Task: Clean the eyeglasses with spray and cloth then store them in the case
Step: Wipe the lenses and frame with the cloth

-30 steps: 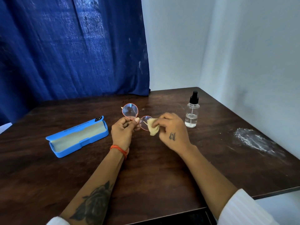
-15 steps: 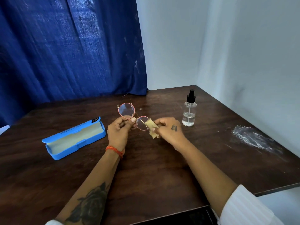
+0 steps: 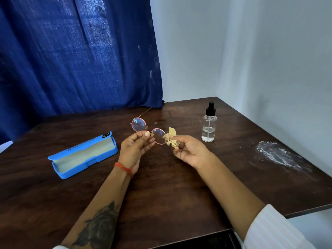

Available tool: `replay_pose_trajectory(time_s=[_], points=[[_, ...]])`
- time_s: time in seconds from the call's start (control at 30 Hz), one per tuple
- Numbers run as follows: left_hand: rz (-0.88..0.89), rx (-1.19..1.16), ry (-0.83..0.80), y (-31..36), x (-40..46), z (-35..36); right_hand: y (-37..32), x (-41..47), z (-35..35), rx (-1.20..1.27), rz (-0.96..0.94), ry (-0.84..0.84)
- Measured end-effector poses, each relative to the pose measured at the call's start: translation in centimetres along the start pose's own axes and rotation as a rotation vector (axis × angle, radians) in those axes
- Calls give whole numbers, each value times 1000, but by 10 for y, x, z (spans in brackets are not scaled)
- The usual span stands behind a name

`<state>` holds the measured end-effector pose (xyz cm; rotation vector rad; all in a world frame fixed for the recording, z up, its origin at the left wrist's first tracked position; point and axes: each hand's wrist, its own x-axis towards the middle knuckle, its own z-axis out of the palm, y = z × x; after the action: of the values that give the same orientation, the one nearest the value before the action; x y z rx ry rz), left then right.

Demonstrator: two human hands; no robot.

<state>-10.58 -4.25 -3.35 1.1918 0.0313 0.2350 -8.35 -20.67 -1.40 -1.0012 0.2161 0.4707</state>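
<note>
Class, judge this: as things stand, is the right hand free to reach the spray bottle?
Probably yes, but not freely: bare table lies between the right hand and the spray bottle, yet that hand holds the cloth.

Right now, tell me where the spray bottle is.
In the head view the spray bottle stands upright on the wooden table, right of the right hand and its cloth.

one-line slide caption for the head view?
Left hand holds round eyeglasses; right hand holds cloth at one lens.
</note>
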Motion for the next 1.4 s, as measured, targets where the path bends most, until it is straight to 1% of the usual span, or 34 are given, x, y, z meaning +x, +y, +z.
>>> replay_pose_trajectory(time_s=[0.13,0.2,0.27,0.3,0.33,0.37,0.4,0.43,0.47,0.57,0.63,0.8,0.9,1.03,1.1,1.2,1.27,1.33,1.4], points=[[-113,-38,51,-1,3,-1,4,2,2,58,-60,112],[-120,-44,71,-1,4,-2,5,-2,3,12,-78,125],[-120,-41,88,-1,5,-4,6,-5,1,-104,-171,178],[-118,-28,92,0,6,-5,7,-6,-2,-190,-295,244],[-114,-8,93,0,6,-6,9,-6,-6,-334,-488,330],[-110,12,93,0,7,-6,9,-7,-10,-544,-721,387],[-107,32,92,0,7,-6,10,-9,-12,-756,-934,377],[-104,50,87,-1,6,-6,11,-10,-14,-937,-1083,322],[-101,64,79,-1,6,-5,13,-11,-15,-1092,-1139,238],[-99,101,50,-1,6,-6,22,-7,-13,-1503,-1114,-24],[-100,120,43,-1,6,-7,25,-2,-13,-1724,-1131,-102],[-85,147,35,-1,8,-9,10,5,-13,-2089,-1329,-136],[-83,183,50,0,9,-11,-4,8,-13,-2276,-1266,-133],[-57,238,33,0,10,-12,-31,9,-20,-2432,-1100,8],[-40,258,26,1,11,-11,-43,4,-22,-2468,-1030,82],[-33,277,28,2,10,-10,-55,-6,-19,-2468,-979,210],[-23,287,39,3,9,-11,-63,-15,-13,-2350,-986,324],[-8,294,46,4,9,-12,-72,-23,-5,-2160,-1047,409],[10,305,42,4,9,-12,-76,-26,7,-1929,-1184,370]])
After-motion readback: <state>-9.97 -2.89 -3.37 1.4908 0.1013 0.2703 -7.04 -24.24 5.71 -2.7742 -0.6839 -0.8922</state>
